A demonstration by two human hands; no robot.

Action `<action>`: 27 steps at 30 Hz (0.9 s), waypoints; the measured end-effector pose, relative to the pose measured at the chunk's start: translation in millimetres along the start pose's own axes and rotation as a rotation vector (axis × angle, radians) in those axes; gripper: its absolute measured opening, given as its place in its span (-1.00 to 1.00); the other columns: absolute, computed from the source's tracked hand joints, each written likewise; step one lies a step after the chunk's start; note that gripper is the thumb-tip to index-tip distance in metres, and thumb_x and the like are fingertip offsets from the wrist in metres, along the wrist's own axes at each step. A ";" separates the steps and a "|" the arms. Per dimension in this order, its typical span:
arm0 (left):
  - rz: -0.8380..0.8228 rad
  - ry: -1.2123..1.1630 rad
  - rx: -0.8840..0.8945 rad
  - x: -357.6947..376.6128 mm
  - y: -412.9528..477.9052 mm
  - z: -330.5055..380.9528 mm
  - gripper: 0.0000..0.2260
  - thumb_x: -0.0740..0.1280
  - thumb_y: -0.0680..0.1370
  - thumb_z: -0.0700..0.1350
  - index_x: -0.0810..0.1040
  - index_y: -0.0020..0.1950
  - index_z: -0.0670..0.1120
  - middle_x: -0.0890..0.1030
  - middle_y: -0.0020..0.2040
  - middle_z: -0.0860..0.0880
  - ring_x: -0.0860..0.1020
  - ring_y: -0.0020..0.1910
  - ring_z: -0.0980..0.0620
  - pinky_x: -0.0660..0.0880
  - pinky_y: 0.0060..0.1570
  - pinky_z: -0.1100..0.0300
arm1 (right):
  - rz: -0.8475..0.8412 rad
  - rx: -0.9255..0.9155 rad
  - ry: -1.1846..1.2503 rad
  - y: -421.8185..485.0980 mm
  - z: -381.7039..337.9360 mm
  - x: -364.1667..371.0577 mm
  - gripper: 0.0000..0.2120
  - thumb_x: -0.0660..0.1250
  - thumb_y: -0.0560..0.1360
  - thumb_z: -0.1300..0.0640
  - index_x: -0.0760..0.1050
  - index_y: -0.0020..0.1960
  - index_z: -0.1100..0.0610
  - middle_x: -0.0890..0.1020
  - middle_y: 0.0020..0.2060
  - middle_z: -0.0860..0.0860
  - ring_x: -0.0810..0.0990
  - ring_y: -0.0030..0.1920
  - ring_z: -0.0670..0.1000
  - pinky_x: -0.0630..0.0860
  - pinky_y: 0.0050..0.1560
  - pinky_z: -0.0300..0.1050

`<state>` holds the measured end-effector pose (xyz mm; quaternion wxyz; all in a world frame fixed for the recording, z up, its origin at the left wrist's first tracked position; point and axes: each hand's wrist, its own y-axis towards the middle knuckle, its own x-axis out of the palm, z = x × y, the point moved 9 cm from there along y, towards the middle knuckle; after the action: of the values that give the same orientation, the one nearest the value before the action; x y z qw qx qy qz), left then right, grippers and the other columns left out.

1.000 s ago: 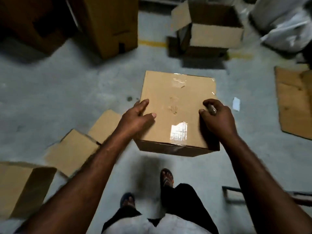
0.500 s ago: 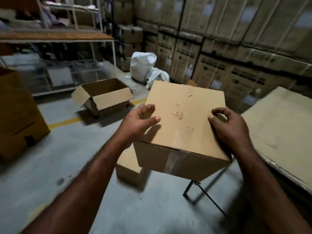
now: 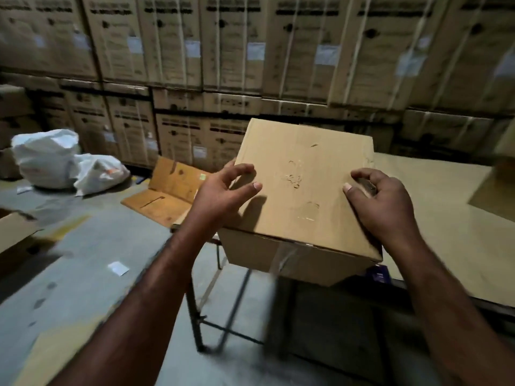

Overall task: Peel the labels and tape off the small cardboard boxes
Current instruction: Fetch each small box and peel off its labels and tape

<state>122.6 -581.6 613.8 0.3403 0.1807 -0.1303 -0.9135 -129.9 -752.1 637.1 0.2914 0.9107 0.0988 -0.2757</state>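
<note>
A small brown cardboard box is held in the air over the near left corner of a table. Clear tape runs down its front face, and its top is scuffed. My left hand grips the box's left edge, fingers and thumb curled onto the top. My right hand holds the right edge with the thumb on top. Its curled fingers also enclose a small dark object that I cannot make out.
Stacked printed cartons wall off the back. White sacks and flattened cardboard lie on the floor at left, along with a white label scrap. An open box flap shows at the left edge. Metal table legs stand below the box.
The box has come up from near the floor and moved right to the table's corner. My view swung from the floor up to the carton wall. Both hands kept their hold.
</note>
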 end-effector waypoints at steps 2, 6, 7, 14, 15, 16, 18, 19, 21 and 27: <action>-0.057 -0.048 0.030 55.2 20.3 12.7 -0.56 0.55 0.41 0.03 0.64 0.27 0.03 0.44 0.49 -0.06 0.44 0.41 0.18 0.43 0.23 0.43 | 0.053 0.031 -0.037 9.9 35.6 -41.2 -0.63 0.38 0.53 -0.06 0.53 0.32 -0.05 0.55 0.22 0.09 0.52 0.22 0.06 0.39 0.10 -0.15; -0.181 -0.084 0.072 157.5 46.1 33.1 -0.58 0.53 0.47 -0.07 0.61 0.33 -0.01 0.36 0.54 -0.07 0.36 0.25 0.52 0.31 0.12 0.63 | 0.152 0.102 -0.099 21.9 98.6 -108.5 -0.61 0.38 0.54 -0.05 0.52 0.36 -0.04 0.55 0.23 0.08 0.48 0.12 -0.04 0.38 0.09 -0.16; -0.197 -0.084 0.078 178.5 50.5 37.1 -0.58 0.52 0.49 -0.09 0.60 0.34 -0.01 0.33 0.56 -0.06 0.36 0.30 0.44 0.31 0.13 0.61 | 0.174 0.121 -0.105 24.0 111.8 -121.2 -0.61 0.38 0.55 -0.05 0.51 0.36 -0.04 0.55 0.24 0.07 0.45 0.09 -0.07 0.37 0.08 -0.16; -0.303 -0.104 0.102 293.1 89.1 51.1 -0.56 0.49 0.52 -0.14 0.55 0.39 0.03 0.24 0.60 0.07 0.31 0.50 0.07 0.37 0.44 0.07 | 0.287 0.225 -0.131 43.0 188.8 -175.7 -0.59 0.36 0.57 -0.02 0.48 0.41 -0.03 0.54 0.30 0.05 0.49 0.26 0.00 0.39 0.17 -0.17; -0.317 -0.110 0.107 307.8 96.3 49.0 -0.56 0.49 0.51 -0.13 0.55 0.38 0.04 0.23 0.60 0.08 0.31 0.51 0.05 0.38 0.44 0.02 | 0.298 0.236 -0.138 48.2 197.9 -180.8 -0.58 0.37 0.57 -0.01 0.47 0.41 -0.02 0.54 0.31 0.05 0.49 0.28 0.02 0.39 0.19 -0.17; -0.329 -0.112 0.107 321.8 103.6 46.5 -0.56 0.49 0.52 -0.13 0.55 0.38 0.05 0.23 0.60 0.09 0.30 0.51 0.03 0.38 0.44 -0.02 | 0.308 0.246 -0.141 54.3 206.4 -185.6 -0.59 0.37 0.57 0.00 0.48 0.41 -0.02 0.54 0.32 0.05 0.49 0.30 0.03 0.39 0.20 -0.17; -0.351 -0.116 0.104 349.6 119.9 39.4 -0.57 0.48 0.52 -0.12 0.55 0.38 0.07 0.21 0.60 0.11 0.30 0.51 0.01 0.39 0.43 -0.09 | 0.331 0.264 -0.137 68.5 222.6 -192.9 -0.59 0.37 0.57 0.03 0.48 0.41 0.00 0.54 0.33 0.03 0.49 0.31 0.02 0.38 0.22 -0.18; -0.362 -0.117 0.105 363.5 129.1 36.3 -0.57 0.48 0.52 -0.11 0.55 0.38 0.08 0.21 0.60 0.11 0.31 0.51 0.00 0.40 0.42 -0.11 | 0.344 0.272 -0.138 76.5 230.6 -196.1 -0.60 0.37 0.57 0.04 0.48 0.40 0.01 0.54 0.34 0.02 0.48 0.30 -0.02 0.37 0.22 -0.19; -0.382 -0.112 0.108 390.6 149.5 30.4 -0.59 0.49 0.51 -0.10 0.57 0.35 0.09 0.24 0.59 0.11 0.35 0.48 0.01 0.42 0.41 -0.11 | 0.367 0.291 -0.141 93.5 247.0 -200.4 -0.60 0.37 0.57 0.05 0.49 0.40 0.01 0.54 0.35 0.00 0.45 0.24 -0.13 0.37 0.20 -0.22; -0.433 -0.109 0.062 465.1 214.4 14.0 -0.60 0.49 0.52 -0.10 0.58 0.35 0.08 0.25 0.59 0.10 0.35 0.49 0.01 0.37 0.45 -0.04 | 0.352 0.389 -0.172 155.3 297.0 -207.7 -0.59 0.37 0.58 0.07 0.47 0.42 0.01 0.51 0.38 -0.01 0.47 0.35 -0.02 0.38 0.22 -0.19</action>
<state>-87.1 -1048.6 591.5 0.1229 0.1651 -0.1344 -0.9693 -381.1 -1055.8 625.9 0.1620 0.9258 -0.1409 -0.3111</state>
